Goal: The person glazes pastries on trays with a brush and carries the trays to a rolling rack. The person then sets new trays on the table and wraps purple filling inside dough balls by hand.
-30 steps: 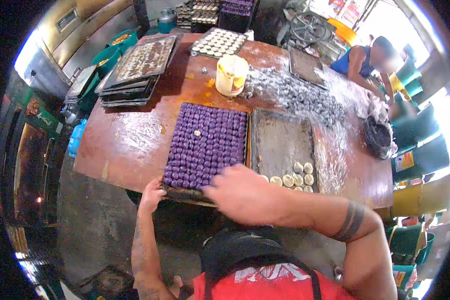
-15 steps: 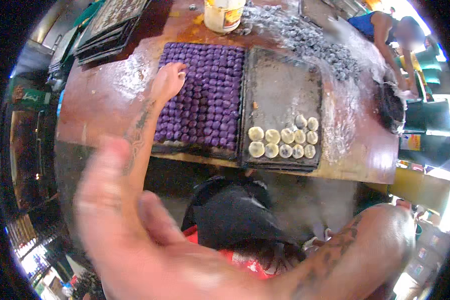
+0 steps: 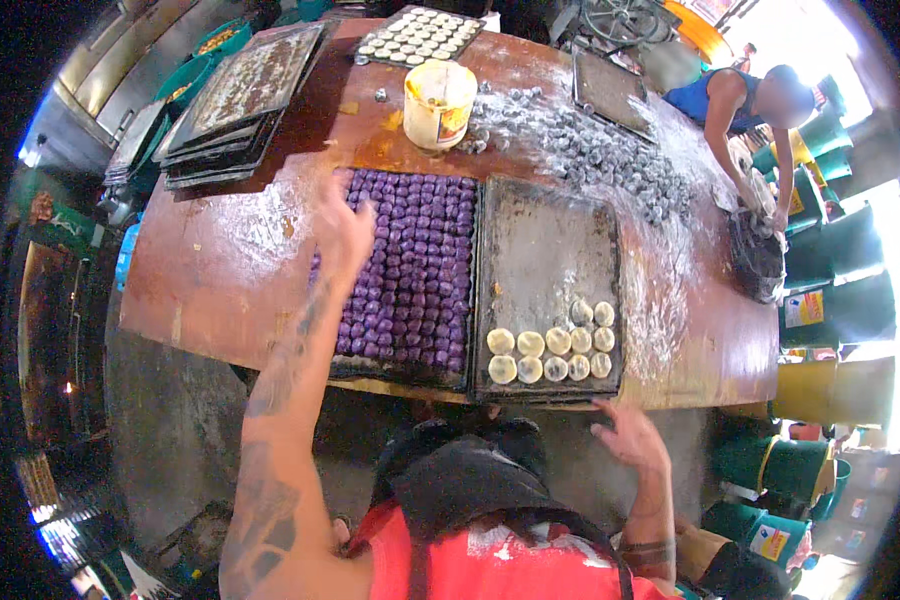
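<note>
My left hand point(image 3: 346, 235) is over the left edge of a tray packed with rows of small purple balls point(image 3: 410, 270). Its fingers point away from me, with the thumb apart, and I see nothing held in it. Low at the table's front edge is my right hand point(image 3: 632, 436), finger and thumb apart and nothing in it. It is just below the near right corner of a dark metal tray point(image 3: 540, 240). Pale round flattened pieces point(image 3: 530, 344), some with dark patches, sit in rows at that tray's near end.
Beyond the trays stands a yellow-smeared white tub point(image 3: 438, 110). Flour-dusted grey lumps point(image 3: 620, 165) spread right of it. Stacked trays point(image 3: 235, 100) lie at far left, a tray of pale rounds point(image 3: 420, 38) at the back. Another person point(image 3: 735, 105) handles a dark bag point(image 3: 757, 255) at the right.
My right hand has dropped from close before the camera to the table's front edge. My left hand's fingers have lifted and spread. The view has tilted up, showing more of the table's far side.
</note>
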A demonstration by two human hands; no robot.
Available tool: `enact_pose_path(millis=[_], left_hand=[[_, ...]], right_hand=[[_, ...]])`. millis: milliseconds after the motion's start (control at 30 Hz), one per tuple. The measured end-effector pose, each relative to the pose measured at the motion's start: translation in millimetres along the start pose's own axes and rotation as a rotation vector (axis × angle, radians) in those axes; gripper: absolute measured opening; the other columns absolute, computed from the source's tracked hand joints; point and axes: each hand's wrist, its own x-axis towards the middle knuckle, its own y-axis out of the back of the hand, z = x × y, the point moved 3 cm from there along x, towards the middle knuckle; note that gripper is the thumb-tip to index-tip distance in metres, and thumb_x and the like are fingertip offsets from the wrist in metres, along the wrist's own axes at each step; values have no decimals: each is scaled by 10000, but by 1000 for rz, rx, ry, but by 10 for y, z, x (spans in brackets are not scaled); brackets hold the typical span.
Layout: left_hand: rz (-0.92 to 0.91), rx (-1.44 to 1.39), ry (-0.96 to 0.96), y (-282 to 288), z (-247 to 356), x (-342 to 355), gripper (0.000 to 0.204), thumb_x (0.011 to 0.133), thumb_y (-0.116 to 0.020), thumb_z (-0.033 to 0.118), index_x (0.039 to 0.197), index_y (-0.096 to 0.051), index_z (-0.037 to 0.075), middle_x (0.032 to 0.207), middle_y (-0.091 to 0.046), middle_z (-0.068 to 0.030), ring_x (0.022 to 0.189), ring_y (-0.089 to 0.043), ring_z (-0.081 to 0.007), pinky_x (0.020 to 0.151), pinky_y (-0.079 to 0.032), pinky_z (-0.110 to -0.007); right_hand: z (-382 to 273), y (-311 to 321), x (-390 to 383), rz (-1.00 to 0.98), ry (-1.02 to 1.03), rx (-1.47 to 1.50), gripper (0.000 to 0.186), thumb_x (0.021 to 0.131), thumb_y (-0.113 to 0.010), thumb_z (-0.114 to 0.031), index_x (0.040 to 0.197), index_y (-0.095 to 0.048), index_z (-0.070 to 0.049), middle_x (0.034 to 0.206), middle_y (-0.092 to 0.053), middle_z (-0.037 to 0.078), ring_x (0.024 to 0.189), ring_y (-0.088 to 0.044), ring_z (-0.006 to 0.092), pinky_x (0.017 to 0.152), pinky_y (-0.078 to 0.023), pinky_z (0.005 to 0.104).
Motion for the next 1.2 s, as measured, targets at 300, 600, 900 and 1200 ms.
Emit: enact_pose_path(millis=[300, 600, 900, 1200], left_hand=[[-1151, 1, -377, 264, 1263, -1986, 195, 775, -689, 121, 969, -700, 112, 987, -589, -92, 967, -572, -314, 839, -507, -416], [-1002, 293, -245, -254, 2205, -2084, 200, 736, -703, 84, 935, -686, 82, 848, -585, -104, 841, -575, -308, 789, -495, -402], [-473, -160, 792, -230, 2559, -2540, 232, 764, -650, -21, 995, -631, -10, 910, -646, -79, 834, -620, -177, 791, -503, -307], [-663, 28, 890, -239, 3616, -2779, 212, 892, -677, 48, 1099, -660, 7, 1005, -677, -72, 937, -614, -174, 880, -510, -340]], right_hand=[[510, 223, 228, -185, 122, 214, 533, 896, -675, -239, 1373, -537, -45, 1255, -641, 200, 1162, -623, 317, 1001, -483, 400], [1758, 1855, 1471, -9, 275, 225, 433, 862, -597, -258, 1253, -608, -73, 1113, -665, 218, 1055, -633, 390, 930, -501, 480], [1572, 2685, 4219, 422, 686, -176, 290, 778, -634, -159, 1040, -688, -46, 1117, -646, 182, 1040, -622, 364, 875, -517, 478], [1904, 3022, 5341, 358, 769, -221, 392, 801, -654, -241, 1192, -681, -219, 1264, -597, 118, 1220, -533, 317, 1146, -274, 583]])
